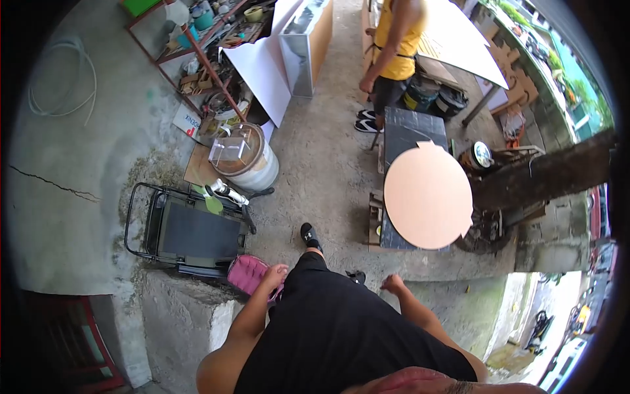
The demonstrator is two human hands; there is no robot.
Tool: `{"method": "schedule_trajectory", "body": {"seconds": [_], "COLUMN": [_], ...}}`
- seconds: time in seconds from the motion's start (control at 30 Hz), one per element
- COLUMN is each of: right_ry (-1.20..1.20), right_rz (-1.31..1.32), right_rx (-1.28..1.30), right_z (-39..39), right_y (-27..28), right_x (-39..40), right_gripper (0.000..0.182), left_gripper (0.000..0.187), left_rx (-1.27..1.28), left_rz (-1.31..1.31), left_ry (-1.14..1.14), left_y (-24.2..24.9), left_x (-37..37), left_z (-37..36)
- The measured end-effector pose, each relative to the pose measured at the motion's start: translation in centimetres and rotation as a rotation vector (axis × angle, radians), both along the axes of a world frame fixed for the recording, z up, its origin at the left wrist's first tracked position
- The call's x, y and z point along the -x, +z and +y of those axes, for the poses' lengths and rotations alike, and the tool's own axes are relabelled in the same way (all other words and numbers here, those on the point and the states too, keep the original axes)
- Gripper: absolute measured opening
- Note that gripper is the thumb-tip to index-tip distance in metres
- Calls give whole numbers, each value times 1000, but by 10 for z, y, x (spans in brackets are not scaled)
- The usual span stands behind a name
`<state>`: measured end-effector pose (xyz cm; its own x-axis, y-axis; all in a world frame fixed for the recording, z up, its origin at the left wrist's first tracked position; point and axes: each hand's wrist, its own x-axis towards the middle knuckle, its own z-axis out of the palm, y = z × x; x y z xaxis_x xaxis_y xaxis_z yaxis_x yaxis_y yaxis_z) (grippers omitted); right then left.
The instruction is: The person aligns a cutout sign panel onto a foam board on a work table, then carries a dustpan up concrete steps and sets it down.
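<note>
My left hand (pixel 274 276) hangs beside my body with its fingers curled and nothing visible in it. It is nearest to a quilted pink item (pixel 248 273), and whether the two touch is unclear. On my other side, my right hand (pixel 394 284) is loosely closed, held out over the concrete floor below a dark marble-patterned table (pixel 413 125). On that table lies a large pinkish round board (pixel 428 197) with small tabs on its edge. One of my black shoes (pixel 309 232) shows ahead of me.
A person in a yellow top (pixel 399 59) stands beyond the table. At left are a folded black frame (pixel 200 230), a lidded drum (pixel 262 167) and a cluttered red rack (pixel 209 65). White sheets (pixel 262 72) lean near a silver-edged box (pixel 298 62). A beam (pixel 551 172) stands right.
</note>
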<state>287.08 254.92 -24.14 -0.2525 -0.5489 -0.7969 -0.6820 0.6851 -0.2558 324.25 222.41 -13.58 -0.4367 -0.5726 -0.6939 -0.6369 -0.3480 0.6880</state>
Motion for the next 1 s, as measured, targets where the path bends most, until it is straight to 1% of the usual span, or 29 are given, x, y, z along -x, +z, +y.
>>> {"method": "schedule_trajectory", "body": {"seconds": [0.03,0.07,0.1,0.13,0.17,0.2,0.27,0.3,0.33,0.4,0.43,0.47,0.5,0.53,0.57,0.6,0.63,0.73,0.77,0.8,0.83,0.87,0.9,0.93,0.97,1.0], "right_ry": [302,600,564,522,527,521,499,135,-229,-281,-373,-464,-401,-404,-385,-368,-454,-438,-325,50,461,788,772,750,705,710], "right_rz": [3,7,17,29,8,15,192,88,-19,12,-2,-16,48,50,53,53,-118,-114,-68,24,195,358,282,221,191,181], "right_rx": [6,7,-5,-14,-33,-43,171,201,232,354,402,452,465,470,482,488,444,405,407,413,464,571,364,156,120,118], "right_z": [-2,-12,-32,-47,-67,-86,-140,-167,-202,-272,-296,-321,-340,-356,-370,-380,-389,-401,-405,-400,-392,-386,-404,-420,-435,-449], "right_y": [-25,-42,-22,-20,-21,-15,8,28,66,145,157,164,165,163,159,157,158,132,129,92,50,8,26,38,40,38], "right_x": [1,8,13,18,26,32,52,60,66,63,63,66,67,69,73,77,82,110,121,140,160,180,191,203,216,228], "right_gripper": [50,53,53,54,50,50,44,38,34,27,25,24,24,24,27,30,27,23,17,15,13,11,12,16,14,14], "left_gripper": [23,23,24,24,24,24,24,23,23,23,23,23,23,23,23,22,22,22,22,21,21,20,19,19,19,18], "left_rx": [46,-21,-85,-120,-162,-170,-229,-218,-219,-66,-9,8,32,49,49,47,44,-13,-59,-59,-57,-110,-161,-151,-227,-310], "left_rz": [-45,-37,-28,-52,-80,-72,-98,-81,-83,0,117,122,111,95,99,98,94,26,39,33,30,7,-13,-11,-3,0], "left_ry": [-34,33,94,118,137,130,174,164,156,203,234,230,243,257,255,307,359,399,429,386,343,330,318,321,309,299], "left_y": [-6,-8,-9,-10,-12,-16,-28,-59,-51,-26,-29,-18,5,21,25,26,27,18,5,-9,-23,-31,-40,-49,-60,-63], "left_x": [-4,-5,-5,-4,-3,-2,-2,-11,-5,9,14,21,33,43,52,57,61,77,82,84,87,91,99,108,116,124], "left_z": [-5,-9,-18,-29,-40,-55,-90,-111,-132,-180,-207,-233,-256,-274,-291,-304,-314,-333,-336,-337,-339,-339,-345,-357,-366,-372]}}
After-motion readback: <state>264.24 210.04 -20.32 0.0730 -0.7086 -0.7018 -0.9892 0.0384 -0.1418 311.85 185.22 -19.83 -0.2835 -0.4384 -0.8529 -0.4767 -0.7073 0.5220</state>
